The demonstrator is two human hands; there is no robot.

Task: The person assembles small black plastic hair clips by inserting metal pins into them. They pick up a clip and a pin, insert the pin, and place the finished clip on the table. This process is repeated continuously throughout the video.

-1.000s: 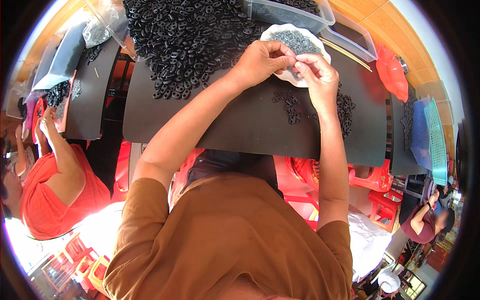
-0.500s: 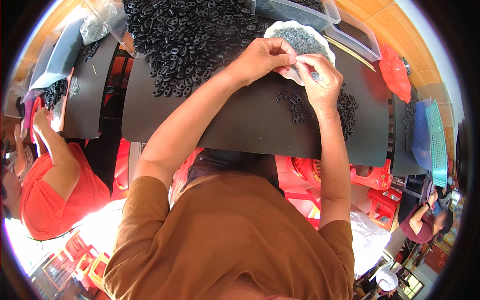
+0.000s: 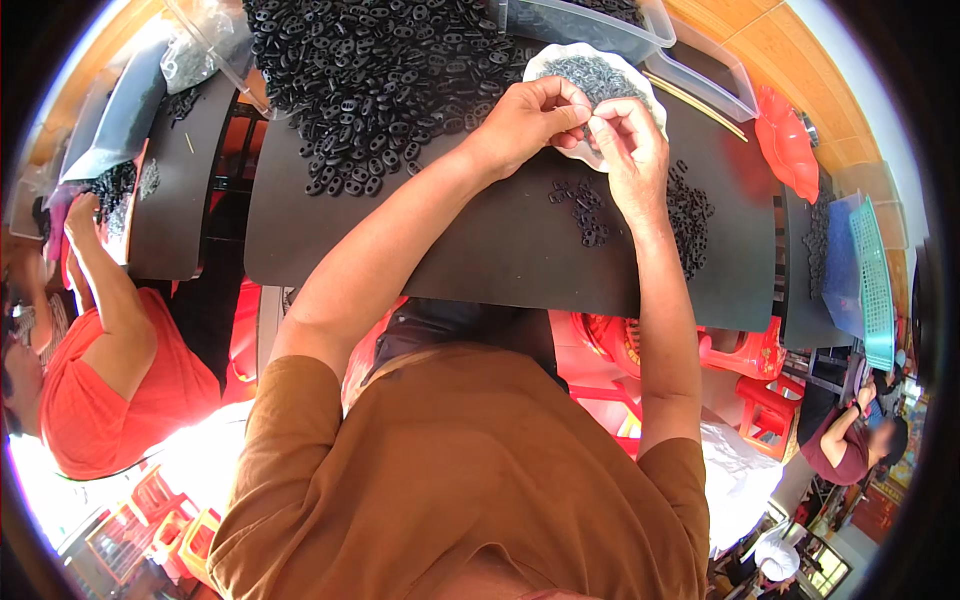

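My left hand (image 3: 535, 122) and my right hand (image 3: 632, 150) meet over the near rim of a white scalloped dish (image 3: 655, 105). Both hands are closed in a pinch, fingertips nearly touching; whatever they hold is too small to make out. Inside the dish lie many small clear-grey pieces (image 3: 585, 75). A big heap of small black two-holed plastic parts (image 3: 370, 75) spreads to the left of my left hand. Below and beside my right wrist lie a small group of black parts (image 3: 582, 212) and a larger pile (image 3: 690, 215).
Behind the dish stands a clear plastic bin (image 3: 590, 28), with yellowish sticks (image 3: 695, 105) beside it. A red scalloped tray (image 3: 785, 145) and a turquoise basket (image 3: 876, 290) are on the right. A person in red (image 3: 130, 370) works at the dark table (image 3: 170, 220) on the left.
My right hand has shifted slightly left, its fingers curling closer to the left hand's fingertips. My left hand stays almost in place, still pinched.
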